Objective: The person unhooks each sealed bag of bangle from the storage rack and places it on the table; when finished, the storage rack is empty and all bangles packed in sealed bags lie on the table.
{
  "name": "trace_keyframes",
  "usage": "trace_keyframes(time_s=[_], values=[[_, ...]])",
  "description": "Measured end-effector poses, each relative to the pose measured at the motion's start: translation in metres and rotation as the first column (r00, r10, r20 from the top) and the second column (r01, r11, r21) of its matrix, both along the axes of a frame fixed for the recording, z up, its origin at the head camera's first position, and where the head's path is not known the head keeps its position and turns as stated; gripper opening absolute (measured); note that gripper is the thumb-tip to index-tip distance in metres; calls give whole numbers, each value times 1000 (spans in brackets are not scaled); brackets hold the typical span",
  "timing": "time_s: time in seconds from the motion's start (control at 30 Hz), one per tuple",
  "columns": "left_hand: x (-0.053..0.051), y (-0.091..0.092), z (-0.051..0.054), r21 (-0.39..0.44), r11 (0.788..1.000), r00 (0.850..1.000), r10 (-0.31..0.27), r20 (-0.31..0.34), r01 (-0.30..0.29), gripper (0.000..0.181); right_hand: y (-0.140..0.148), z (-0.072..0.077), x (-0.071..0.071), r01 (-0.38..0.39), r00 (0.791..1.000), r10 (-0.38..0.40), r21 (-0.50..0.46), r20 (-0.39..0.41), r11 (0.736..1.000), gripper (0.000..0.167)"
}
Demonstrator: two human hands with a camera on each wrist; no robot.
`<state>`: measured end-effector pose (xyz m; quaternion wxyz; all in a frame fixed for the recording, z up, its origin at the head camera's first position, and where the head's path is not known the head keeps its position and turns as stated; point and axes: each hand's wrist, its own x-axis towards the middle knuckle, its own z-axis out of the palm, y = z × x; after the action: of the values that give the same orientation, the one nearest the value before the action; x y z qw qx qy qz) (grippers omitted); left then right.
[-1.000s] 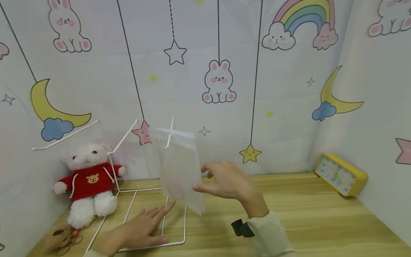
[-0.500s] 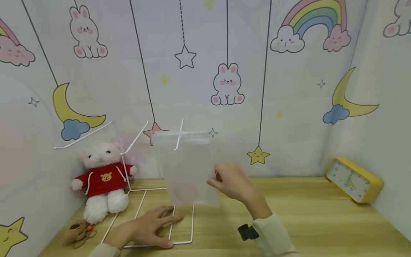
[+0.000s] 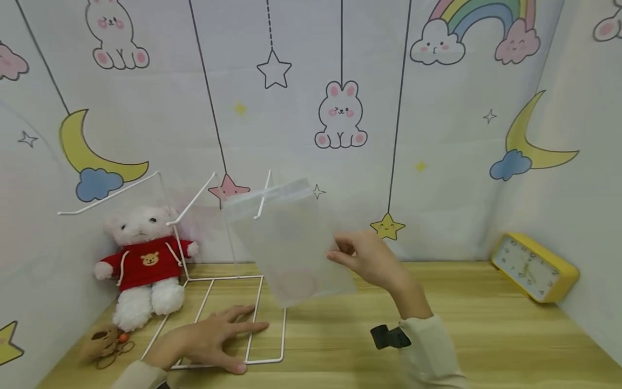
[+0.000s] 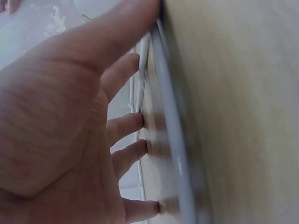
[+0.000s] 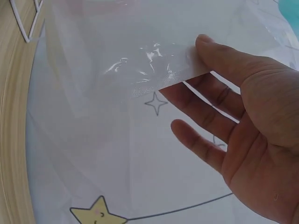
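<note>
the right hand [image 3: 371,259] pinches the right edge of a flat, translucent plastic bag [image 3: 293,246], its top crossed by a prong of a white wire rack [image 3: 283,335] at left; the bag partly hides its fingertips. a pinkish patch through the film is unclear. the left hand [image 3: 216,337], fingers spread, grasping nothing, rests over the rack's near base. numerals show on a yellow, boxy clock [image 3: 566,278], far right.

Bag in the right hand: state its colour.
The bag is translucent whitish; the head view shows it best.
</note>
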<state>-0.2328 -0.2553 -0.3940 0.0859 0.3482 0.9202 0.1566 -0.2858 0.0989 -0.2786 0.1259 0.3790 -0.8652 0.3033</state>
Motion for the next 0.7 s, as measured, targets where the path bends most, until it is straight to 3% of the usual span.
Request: trace_keyframes(time_s=[0.3, 0.5, 0.7], values=[[4, 0, 3, 6, 1000, 995, -3, 98, 2, 77, -16, -12, 1, -19, 1000, 19, 40, 2, 999, 25], [2, -2, 7, -4, 1000, 996, -8, 86, 9, 77, -30, -19, -6, -63, 998, 62, 21, 7, 998, 21], [2, -1, 7, -17, 1000, 997, -4, 80, 5, 78, -28, -20, -7, -46, 997, 44, 22, 59, 999, 22]])
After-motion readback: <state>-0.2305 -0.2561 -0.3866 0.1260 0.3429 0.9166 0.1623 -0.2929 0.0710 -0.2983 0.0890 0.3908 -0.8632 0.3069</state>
